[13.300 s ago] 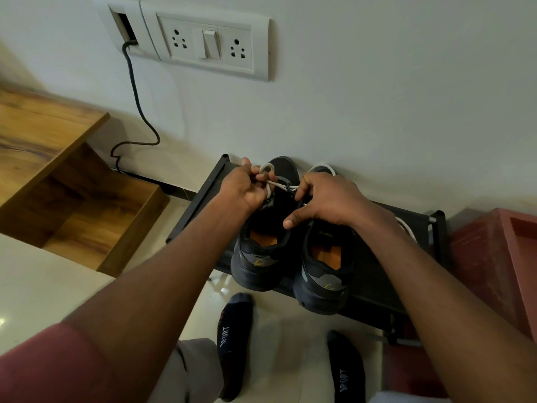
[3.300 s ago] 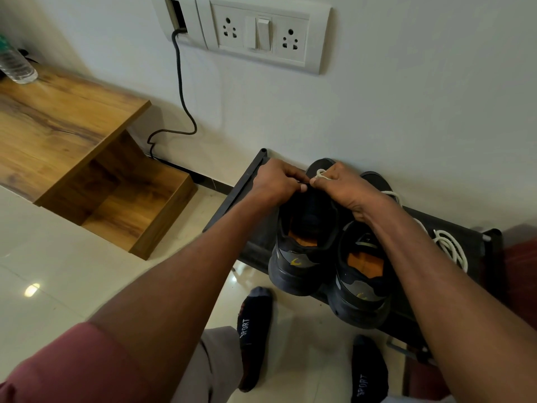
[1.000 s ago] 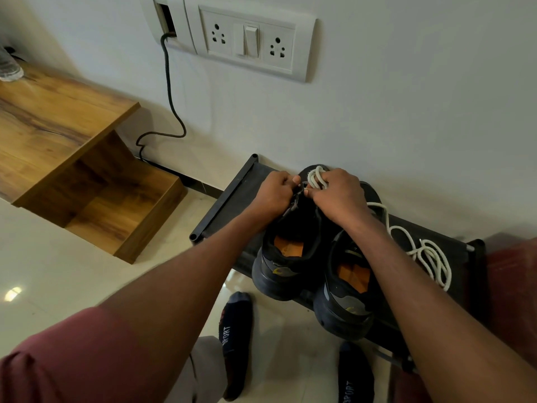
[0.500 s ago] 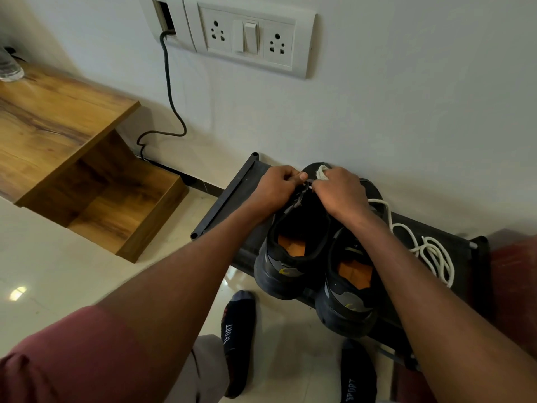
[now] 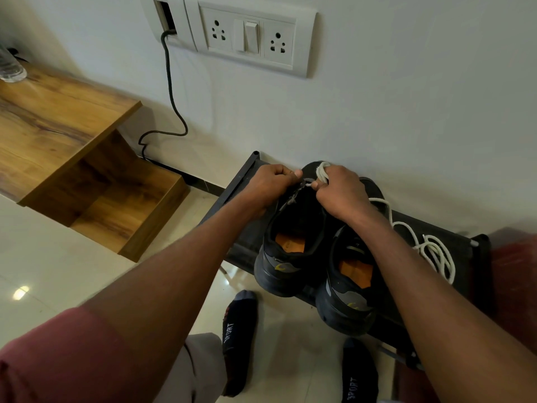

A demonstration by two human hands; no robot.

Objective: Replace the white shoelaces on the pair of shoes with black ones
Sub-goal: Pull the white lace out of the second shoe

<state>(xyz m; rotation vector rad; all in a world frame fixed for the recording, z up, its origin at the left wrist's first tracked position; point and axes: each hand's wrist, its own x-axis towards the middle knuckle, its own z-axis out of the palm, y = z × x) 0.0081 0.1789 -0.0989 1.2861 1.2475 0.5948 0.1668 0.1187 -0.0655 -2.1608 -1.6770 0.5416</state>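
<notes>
Two dark shoes with orange insoles stand side by side on a black rack (image 5: 247, 175), toes to the wall. Over the left shoe (image 5: 293, 242) my left hand (image 5: 268, 184) pinches the shoe's upper near the eyelets. My right hand (image 5: 338, 191) holds a bunch of white shoelace (image 5: 322, 171) at the same spot, fingers curled round it. The right shoe (image 5: 348, 289) is partly covered by my right forearm. A loose white lace (image 5: 430, 251) lies coiled on the rack to the right. No black lace is visible.
A wall with a socket panel (image 5: 250, 39) and a hanging black cable (image 5: 171, 106) is close behind the rack. A wooden desk (image 5: 52, 123) stands at the left with a clear bottle (image 5: 10, 68) on it. My socked feet (image 5: 239, 335) are on the tiled floor.
Both hands have stayed at the toe end of the left shoe. The bunch of white lace in my right hand sits a little higher than half a second ago.
</notes>
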